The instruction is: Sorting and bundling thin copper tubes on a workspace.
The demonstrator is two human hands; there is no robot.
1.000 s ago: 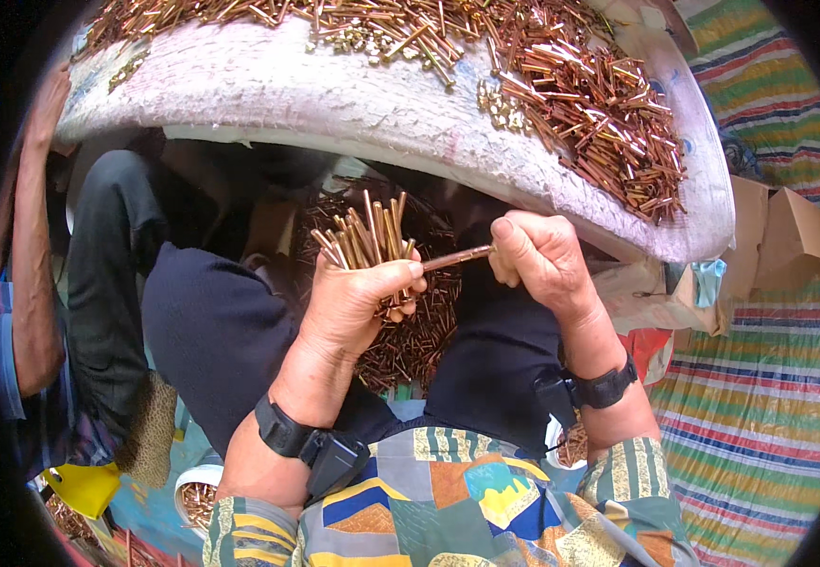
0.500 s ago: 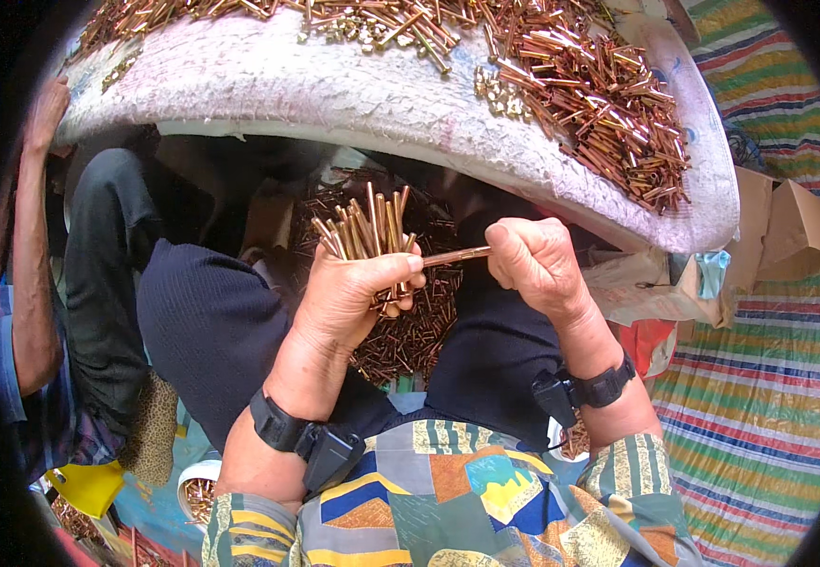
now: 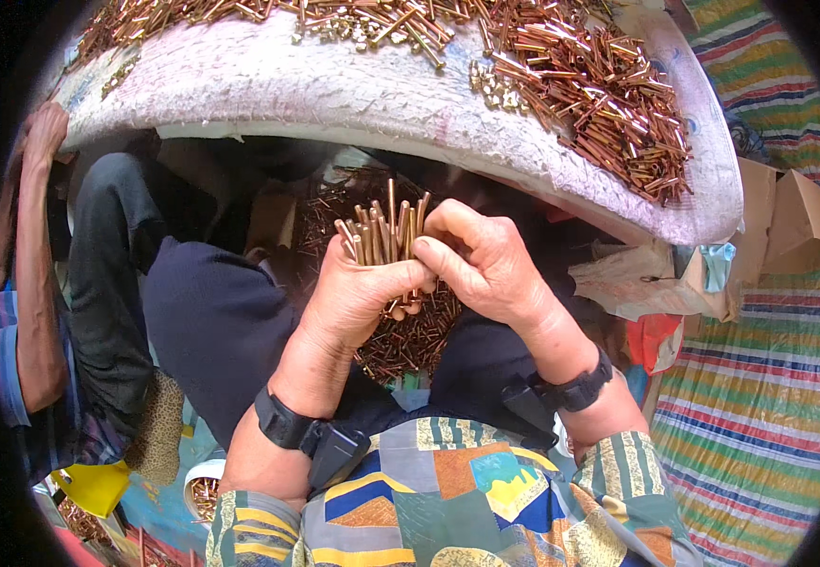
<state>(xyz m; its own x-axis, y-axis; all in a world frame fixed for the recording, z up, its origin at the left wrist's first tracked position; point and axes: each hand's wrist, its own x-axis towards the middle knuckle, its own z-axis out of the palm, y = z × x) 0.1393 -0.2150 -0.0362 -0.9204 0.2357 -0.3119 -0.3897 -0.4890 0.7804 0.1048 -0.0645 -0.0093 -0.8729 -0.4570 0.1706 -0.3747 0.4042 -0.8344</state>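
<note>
A bundle of thin copper-coloured metal tubes (image 3: 383, 231) stands upright in my left hand (image 3: 344, 293), whose fingers are wrapped round it. Their upper ends fan out at uneven heights, and a few lower ends show beneath the fingers. My right hand (image 3: 485, 255) is closed at the bundle's right side, thumb and curled fingers pinching at a tube at its edge. The fingers partly hide that tube. Below and behind both hands, between my knees, lies a dark heap of similar tubes (image 3: 410, 340).
A pale padded surface (image 3: 334, 90) arches across the far side, carrying a large pile of copper-coloured tubes (image 3: 608, 104) and small brass-coloured pieces (image 3: 497, 90). Cardboard boxes (image 3: 802, 227) stand right, on striped sheeting (image 3: 759, 406). Another person's arm (image 3: 41, 265) is at left. A white tub (image 3: 204, 491) holds tubes.
My right hand has moved left to the bundle; before, a single tube stretched sideways between my two hands. That tube no longer lies across the gap. My left hand still grips the bundle.
</note>
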